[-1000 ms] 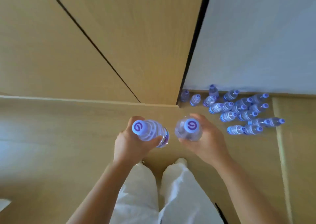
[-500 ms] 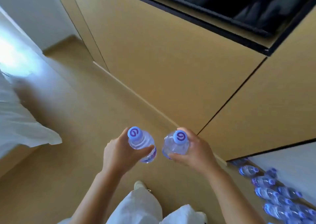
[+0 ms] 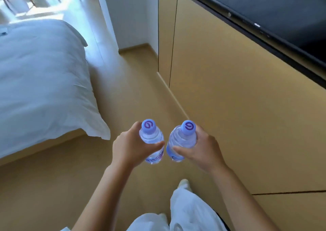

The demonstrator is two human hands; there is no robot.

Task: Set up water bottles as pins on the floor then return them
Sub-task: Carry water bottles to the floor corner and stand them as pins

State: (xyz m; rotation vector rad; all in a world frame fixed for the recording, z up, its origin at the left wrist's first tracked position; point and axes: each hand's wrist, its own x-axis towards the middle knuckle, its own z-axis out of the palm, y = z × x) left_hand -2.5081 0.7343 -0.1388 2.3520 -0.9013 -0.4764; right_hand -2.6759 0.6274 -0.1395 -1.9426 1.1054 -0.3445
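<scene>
Head view: one bottle (image 3: 152, 141) is gripped by the left hand (image 3: 129, 147), another (image 3: 181, 140) by the right hand (image 3: 201, 148); no pins are seen on the floor (image 3: 137, 89) at twelve o'clock, so setup appears barely begun

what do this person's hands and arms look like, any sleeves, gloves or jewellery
Both forearms are bare up to the frame's bottom edge, with no sleeves in view. The left hand and right hand wear no gloves, and no rings, watch or bracelets show on the fingers or wrists. Below the arms, the person wears loose white trousers and a pale shoe.
</scene>
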